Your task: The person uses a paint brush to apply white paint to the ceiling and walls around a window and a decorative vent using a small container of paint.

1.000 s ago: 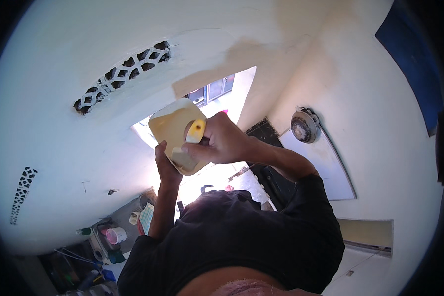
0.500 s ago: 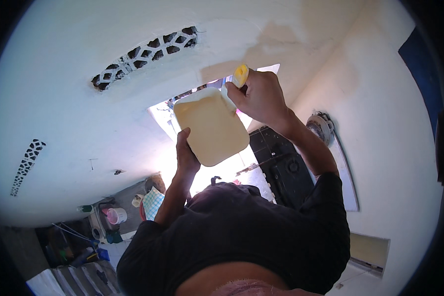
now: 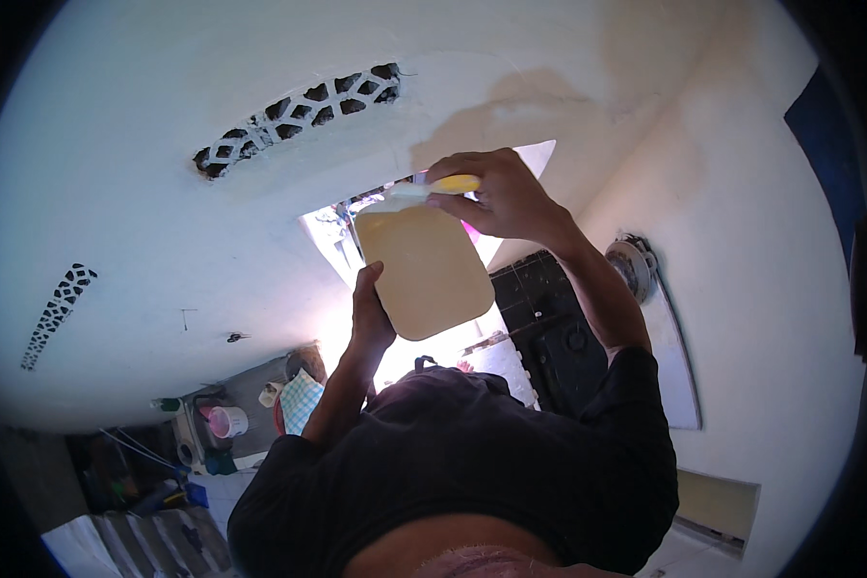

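A cream, rounded-square plastic container is held up in front of my chest. My left hand grips it by its left side, the thumb lying along the edge. Above its upper right corner, my right hand is closed around a tool with a yellow handle. The tool's whitish end points left and lies at the container's top rim; its exact kind is unclear, and I cannot tell whether it touches.
A white wall with a patterned vent rises ahead. Bright light comes through an opening behind the container. At lower left, a counter holds a white tub and a checked cloth. A dark tiled surface and a fan are at right.
My right hand has turned, swinging the tool from upright to nearly level, its whitish end now leftward at the container's top rim. The container sits slightly lower in view.
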{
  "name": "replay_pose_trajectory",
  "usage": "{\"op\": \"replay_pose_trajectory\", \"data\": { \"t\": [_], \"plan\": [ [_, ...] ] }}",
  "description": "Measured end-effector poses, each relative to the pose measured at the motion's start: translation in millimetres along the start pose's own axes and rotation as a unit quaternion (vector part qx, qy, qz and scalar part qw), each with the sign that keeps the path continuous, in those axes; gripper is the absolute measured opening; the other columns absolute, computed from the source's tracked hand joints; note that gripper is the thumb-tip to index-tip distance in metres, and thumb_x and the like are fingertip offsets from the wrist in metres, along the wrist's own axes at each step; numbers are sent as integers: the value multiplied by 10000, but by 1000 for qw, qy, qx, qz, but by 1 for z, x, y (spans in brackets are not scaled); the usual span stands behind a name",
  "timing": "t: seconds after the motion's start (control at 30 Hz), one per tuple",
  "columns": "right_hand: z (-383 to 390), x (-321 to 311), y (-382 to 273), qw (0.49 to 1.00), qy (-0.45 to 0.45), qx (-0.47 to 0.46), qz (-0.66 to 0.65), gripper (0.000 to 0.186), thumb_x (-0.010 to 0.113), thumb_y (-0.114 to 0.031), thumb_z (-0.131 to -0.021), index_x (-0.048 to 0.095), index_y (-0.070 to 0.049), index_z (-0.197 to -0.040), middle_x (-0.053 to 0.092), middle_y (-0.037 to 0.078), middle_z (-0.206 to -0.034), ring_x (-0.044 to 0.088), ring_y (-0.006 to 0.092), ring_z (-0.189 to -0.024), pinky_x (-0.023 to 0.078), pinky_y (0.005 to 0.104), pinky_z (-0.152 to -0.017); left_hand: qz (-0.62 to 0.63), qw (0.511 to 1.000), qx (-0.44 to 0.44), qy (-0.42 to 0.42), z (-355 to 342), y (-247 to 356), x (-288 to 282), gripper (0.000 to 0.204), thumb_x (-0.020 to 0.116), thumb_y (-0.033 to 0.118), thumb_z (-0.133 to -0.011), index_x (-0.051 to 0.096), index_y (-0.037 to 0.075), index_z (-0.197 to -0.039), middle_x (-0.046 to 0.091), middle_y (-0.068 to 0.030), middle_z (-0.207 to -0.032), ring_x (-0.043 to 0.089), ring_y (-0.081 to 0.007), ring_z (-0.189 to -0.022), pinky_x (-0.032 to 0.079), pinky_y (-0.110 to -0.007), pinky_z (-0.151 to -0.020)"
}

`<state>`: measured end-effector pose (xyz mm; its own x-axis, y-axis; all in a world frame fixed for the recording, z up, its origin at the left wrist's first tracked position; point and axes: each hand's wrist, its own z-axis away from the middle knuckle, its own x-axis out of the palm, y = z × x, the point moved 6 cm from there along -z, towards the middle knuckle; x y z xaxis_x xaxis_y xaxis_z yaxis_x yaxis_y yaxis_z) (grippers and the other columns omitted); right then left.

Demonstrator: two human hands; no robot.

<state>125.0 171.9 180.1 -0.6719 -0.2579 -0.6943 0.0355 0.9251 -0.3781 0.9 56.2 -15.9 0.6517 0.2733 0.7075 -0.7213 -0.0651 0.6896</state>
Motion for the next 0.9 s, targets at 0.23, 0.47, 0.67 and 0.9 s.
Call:
{"op": "replay_pose_trajectory", "data": {
  "t": [0.23,0.47,0.67,0.9],
  "plan": [
    [27,-52,55,924,269,117,-245,154,697,-14,-863,675,55,-999,702,87,-890,679,124,-758,577,264,-688,-50,998,29,-15,0,2,-19,433,386,332,-951,562,-8,-1152,635,-108,-998,644,-198,-906,533,-329,-782],
    [14,-34,143,861,409,75,-293,178,690,-23,-885,668,60,-1041,699,114,-881,697,173,-778,591,295,-715,-50,993,56,94,10,26,-21,510,370,372,-924,512,7,-1250,595,-132,-1132,595,-252,-1054,492,-389,-886],
    [59,-85,209,808,566,112,-120,133,696,-20,-879,674,57,-985,694,101,-886,678,150,-755,565,274,-698,-26,990,62,120,12,38,-19,574,388,385,-904,444,15,-1339,555,-145,-1206,571,-273,-1097,474,-410,-910],
    [66,-78,194,791,586,103,147,160,691,-42,-877,691,19,-1025,710,105,-959,686,175,-864,549,287,-794,7,993,91,79,22,41,-30,555,414,398,-912,461,26,-1322,570,-134,-1191,579,-254,-1088,485,-395,-896]
  ]
}}
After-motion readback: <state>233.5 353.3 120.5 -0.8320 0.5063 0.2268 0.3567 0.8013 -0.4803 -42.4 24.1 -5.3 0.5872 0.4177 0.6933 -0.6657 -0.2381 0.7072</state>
